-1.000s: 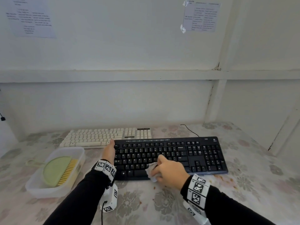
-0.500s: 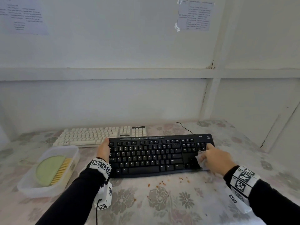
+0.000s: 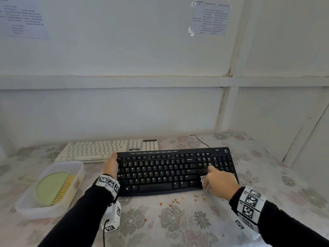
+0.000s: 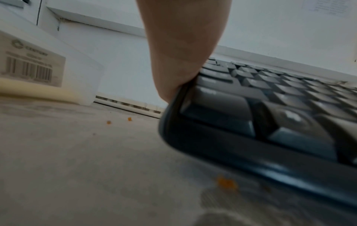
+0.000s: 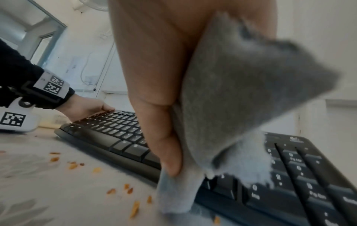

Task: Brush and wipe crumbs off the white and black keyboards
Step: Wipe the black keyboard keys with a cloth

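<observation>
Curved black keyboard (image 3: 160, 172), crumbs (image 3: 175, 202) in front, left hand (image 3: 111, 165) flat on its end, right hand (image 3: 220, 184) pinching grey cloth (image 5: 231, 91)

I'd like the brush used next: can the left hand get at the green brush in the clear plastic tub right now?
Probably yes. The green brush lies uncovered in the open clear plastic tub, beside the left hand, nothing between; it must first leave the black keyboard it steadies.

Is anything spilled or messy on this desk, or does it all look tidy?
Yes. Small orange crumbs lie scattered on the flowered tablecloth, just in front of the black keyboard, beside the right hand, which holds a grey cloth.
</observation>
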Demonstrator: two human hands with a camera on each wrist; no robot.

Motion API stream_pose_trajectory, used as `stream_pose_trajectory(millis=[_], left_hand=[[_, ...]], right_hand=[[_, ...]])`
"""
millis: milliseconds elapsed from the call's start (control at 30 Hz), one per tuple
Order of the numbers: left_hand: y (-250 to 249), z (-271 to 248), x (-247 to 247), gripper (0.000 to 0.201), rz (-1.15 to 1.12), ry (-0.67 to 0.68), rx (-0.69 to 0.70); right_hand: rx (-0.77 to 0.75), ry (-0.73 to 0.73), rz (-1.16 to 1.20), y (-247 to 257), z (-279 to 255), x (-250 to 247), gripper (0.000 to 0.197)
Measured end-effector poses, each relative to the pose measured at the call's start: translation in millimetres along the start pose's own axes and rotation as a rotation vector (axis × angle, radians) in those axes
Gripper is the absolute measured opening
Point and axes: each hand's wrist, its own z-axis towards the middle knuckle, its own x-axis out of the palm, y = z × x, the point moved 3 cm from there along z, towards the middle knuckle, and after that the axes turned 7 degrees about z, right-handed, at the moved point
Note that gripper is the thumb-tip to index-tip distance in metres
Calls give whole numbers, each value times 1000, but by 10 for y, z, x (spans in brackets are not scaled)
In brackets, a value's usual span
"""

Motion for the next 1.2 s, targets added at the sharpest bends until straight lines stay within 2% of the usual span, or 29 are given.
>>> stream_pose_trajectory(millis=[67,167,300,367,433,500,567,633,733,867,933,1033,1133,1200], left_hand=[[-12,-21,2,88,1,-7,-7],[13,27,-16,97,-10,20,-26],[113,233,-69,116,0,26,-44],[178,349,-88,114,1,35,-49],[216,421,-102,113,13,37,-40],[230,459,-101,112,14,35,-34],[173,352,-74,108,8,33,-33],[117,241,-51,104,9,38,-27],[121,242,-55,109,14,20,-32],[101,229,-50,110,9,13,-19],[102,207,-49,111,10,22,-15],[107,227,-51,112,8,20,0],[87,186,-46,112,10,18,2],[114,231,-58,112,-2,15,-12]], right_hand=[[-29,-67,78,6,26,-28,28],[-95,-44,105,65,41,30,28],[21,-18,14,-20,43,95,25],[107,-54,-35,-105,46,13,27],[165,-152,-33,-175,76,-90,27],[150,-240,21,-188,123,-161,23],[92,-269,53,-136,169,-166,24],[23,-194,45,-52,188,-94,25],[-36,-31,34,54,129,46,25],[30,113,-34,-1,43,118,26],[87,57,42,-108,49,17,21],[119,-173,213,-277,182,-233,20],[62,-387,273,-309,362,-398,29],[18,-404,279,-257,447,-404,34]])
